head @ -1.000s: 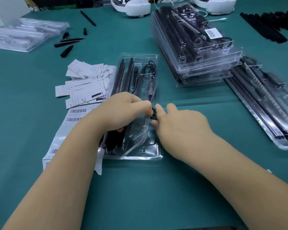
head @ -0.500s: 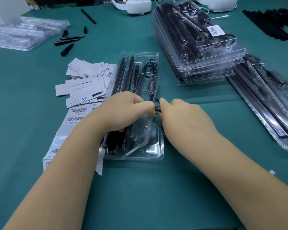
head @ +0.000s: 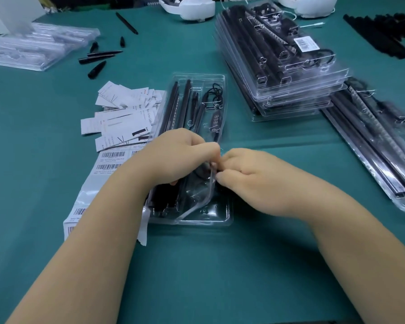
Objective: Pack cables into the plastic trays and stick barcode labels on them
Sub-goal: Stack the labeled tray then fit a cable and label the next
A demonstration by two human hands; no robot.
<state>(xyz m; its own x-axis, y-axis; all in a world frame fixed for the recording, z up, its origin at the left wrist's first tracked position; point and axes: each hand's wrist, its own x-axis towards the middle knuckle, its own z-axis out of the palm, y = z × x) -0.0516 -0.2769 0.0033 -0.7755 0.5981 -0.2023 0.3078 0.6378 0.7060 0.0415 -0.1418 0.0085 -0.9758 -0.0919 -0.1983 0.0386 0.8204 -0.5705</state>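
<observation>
Packing step underway: left hand (head: 173,157) and right hand (head: 248,178), fingers curled, meeting over open plastic tray (head: 211,219) at table centre, pinching black cable (head: 202,170) into its recess. Exact grip hidden.

Next, likely: seating cable, closing clear, glossy, thin tray; sticking on label from barcode label sheet (head: 108,164) just left.
</observation>
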